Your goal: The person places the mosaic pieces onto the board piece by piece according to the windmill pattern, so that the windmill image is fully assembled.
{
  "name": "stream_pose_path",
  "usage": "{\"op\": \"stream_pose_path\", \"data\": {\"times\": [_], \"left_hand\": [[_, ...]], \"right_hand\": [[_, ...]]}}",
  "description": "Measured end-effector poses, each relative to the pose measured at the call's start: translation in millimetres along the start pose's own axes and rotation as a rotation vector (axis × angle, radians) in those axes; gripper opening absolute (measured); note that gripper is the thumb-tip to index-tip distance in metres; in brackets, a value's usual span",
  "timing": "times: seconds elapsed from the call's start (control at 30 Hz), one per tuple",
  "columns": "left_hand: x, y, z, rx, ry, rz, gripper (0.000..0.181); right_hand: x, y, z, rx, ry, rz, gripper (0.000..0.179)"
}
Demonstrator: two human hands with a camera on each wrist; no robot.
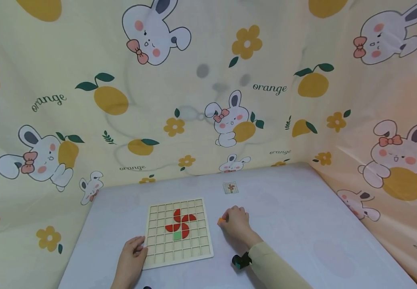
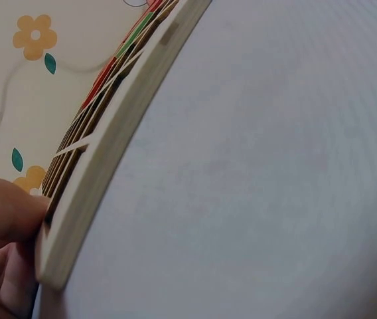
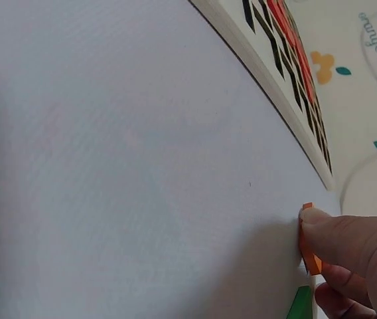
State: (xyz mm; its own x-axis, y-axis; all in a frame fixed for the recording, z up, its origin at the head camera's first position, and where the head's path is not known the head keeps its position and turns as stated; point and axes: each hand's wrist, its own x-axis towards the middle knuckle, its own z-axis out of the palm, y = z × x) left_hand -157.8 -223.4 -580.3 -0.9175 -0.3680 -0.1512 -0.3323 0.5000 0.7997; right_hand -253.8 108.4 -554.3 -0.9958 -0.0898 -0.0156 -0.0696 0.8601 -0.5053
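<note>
A cream square grid board (image 1: 154,257) lies on the table, with several red quarter-round tiles (image 1: 185,231) set in a pinwheel. One green square tile (image 1: 177,236) sits in the grid below them. My left hand (image 1: 130,259) rests against the board's left edge, fingers bent. In the left wrist view the thumb (image 2: 9,209) touches the board near its corner. Right of the board, my right hand (image 1: 236,224) pinches a small orange tile (image 3: 310,249) between thumb and fingers, close to the table. A green piece (image 3: 301,304) shows beside those fingers in the right wrist view.
Behind the right hand, a small pattern card (image 1: 230,187) with a red pinwheel lies on the pale table (image 1: 284,216). A cloth (image 1: 194,152) printed with rabbits and oranges hangs along the table's back and sides.
</note>
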Motion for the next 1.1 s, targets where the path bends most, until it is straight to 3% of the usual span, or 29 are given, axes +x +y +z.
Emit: {"op": "stream_pose_path", "data": {"times": [0.17, 0.5, 0.8, 1.1], "left_hand": [[-1.0, -0.2, 0.4, -0.004, -0.001, -0.004, 0.045], [-0.1, 0.2, -0.7, 0.019, -0.009, 0.014, 0.045], [-1.0, 0.2, -0.8, 0.030, 0.002, 0.029, 0.045], [-2.4, 0.1, -3.6, 0.023, -0.018, 0.042, 0.044]], "right_hand": [[-1.4, 0, 1, -0.005, 0.001, -0.009, 0.021], [-5.1, 1, 1, 0.044, 0.042, -0.119, 0.020], [-4.7, -1, 1, 0.159, -0.053, -0.070, 0.008], [-7.7, -23, 4, 0.275, -0.080, -0.054, 0.004]]}}
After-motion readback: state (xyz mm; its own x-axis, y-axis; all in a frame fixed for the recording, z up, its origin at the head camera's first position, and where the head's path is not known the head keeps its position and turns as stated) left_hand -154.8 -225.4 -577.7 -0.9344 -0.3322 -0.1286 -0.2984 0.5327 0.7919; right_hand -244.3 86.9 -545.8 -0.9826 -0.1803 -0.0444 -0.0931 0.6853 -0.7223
